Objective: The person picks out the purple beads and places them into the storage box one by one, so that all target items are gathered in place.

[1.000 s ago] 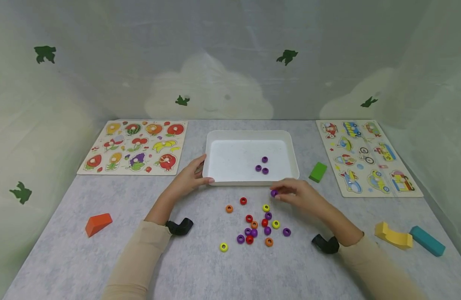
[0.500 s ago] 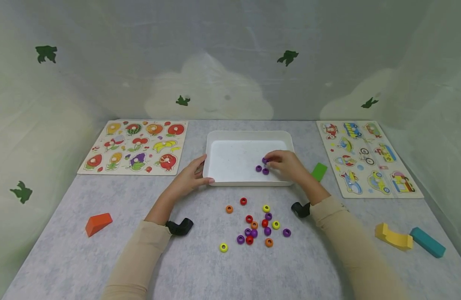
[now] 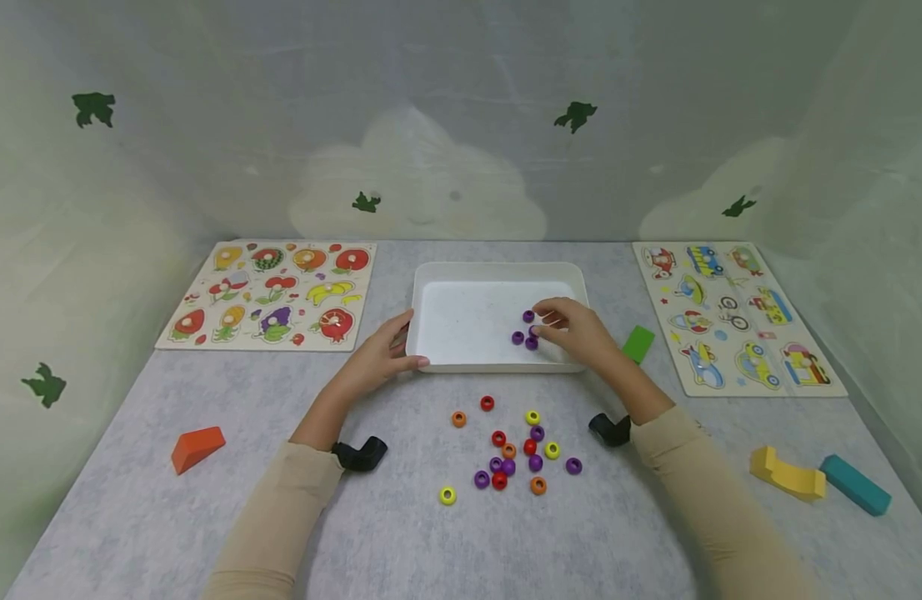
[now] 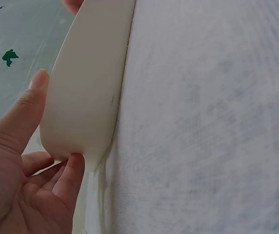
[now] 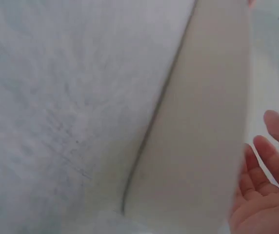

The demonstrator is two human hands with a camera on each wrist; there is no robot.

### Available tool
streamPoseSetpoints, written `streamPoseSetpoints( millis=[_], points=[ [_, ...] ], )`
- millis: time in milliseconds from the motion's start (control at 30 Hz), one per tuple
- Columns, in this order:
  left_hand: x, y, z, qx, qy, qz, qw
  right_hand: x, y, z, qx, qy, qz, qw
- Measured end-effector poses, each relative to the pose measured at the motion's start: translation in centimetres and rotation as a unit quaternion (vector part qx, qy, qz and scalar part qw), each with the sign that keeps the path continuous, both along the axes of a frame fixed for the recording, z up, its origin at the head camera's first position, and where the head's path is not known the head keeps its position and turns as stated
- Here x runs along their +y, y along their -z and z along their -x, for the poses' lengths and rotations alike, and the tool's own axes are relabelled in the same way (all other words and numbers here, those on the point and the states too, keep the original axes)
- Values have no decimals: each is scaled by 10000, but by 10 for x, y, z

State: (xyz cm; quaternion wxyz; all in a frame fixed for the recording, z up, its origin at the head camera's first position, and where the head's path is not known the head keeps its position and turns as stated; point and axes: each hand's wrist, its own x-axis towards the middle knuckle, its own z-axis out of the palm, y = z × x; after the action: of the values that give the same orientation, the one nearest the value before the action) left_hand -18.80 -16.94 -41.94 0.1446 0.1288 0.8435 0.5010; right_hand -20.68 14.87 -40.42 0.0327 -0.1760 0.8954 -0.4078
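My left hand point(image 3: 373, 360) holds the near left corner of a white tray point(image 3: 476, 367). In the left wrist view, the thumb of that left hand point(image 4: 25, 183) lies against the rim and its fingers touch the tray's end wall point(image 4: 81, 87). Over the tray's right side hovers my right hand point(image 3: 581, 335), thumb and fingertips parted, just beside several purple beads point(image 3: 518, 337) on the tray floor. One of those beads is partly hidden by the fingertips. The right wrist view shows the right hand point(image 5: 266, 200) beyond the tray wall point(image 5: 198, 126), with nothing visible in its fingers.
Loose red, orange, yellow and purple beads point(image 3: 509, 467) lie in front of the tray. Puzzle boards point(image 3: 299, 293) stand left and right. Green point(image 3: 638, 343), yellow point(image 3: 787, 475), teal point(image 3: 856, 484) and orange point(image 3: 197, 448) blocks lie around the table.
My right hand has carried a purple bead from the tray's front edge into the tray and let it go beside the other purple ones. The left hand stays on the corner.
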Motion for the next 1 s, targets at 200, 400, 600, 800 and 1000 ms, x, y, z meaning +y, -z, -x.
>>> streamPoseSetpoints(
  millis=[200,400,600,800,1000],
  points=[
    [1,0,-1,-22,-40,28,10000,7,-16,-43,480,-574,633,9952],
    [1,1,0,43,-22,10,10000,12,-5,-81,116,-1331,778,9880],
    [1,1,0,55,-15,-14,10000,15,17,-95,-826,-1783,573,9788],
    [1,1,0,60,-5,6,10000,14,27,-97,-883,-1888,265,9777],
    [7,-19,-10,-33,-5,-81,10000,8,23,-96,-805,-1819,-119,9799]
  ],
)
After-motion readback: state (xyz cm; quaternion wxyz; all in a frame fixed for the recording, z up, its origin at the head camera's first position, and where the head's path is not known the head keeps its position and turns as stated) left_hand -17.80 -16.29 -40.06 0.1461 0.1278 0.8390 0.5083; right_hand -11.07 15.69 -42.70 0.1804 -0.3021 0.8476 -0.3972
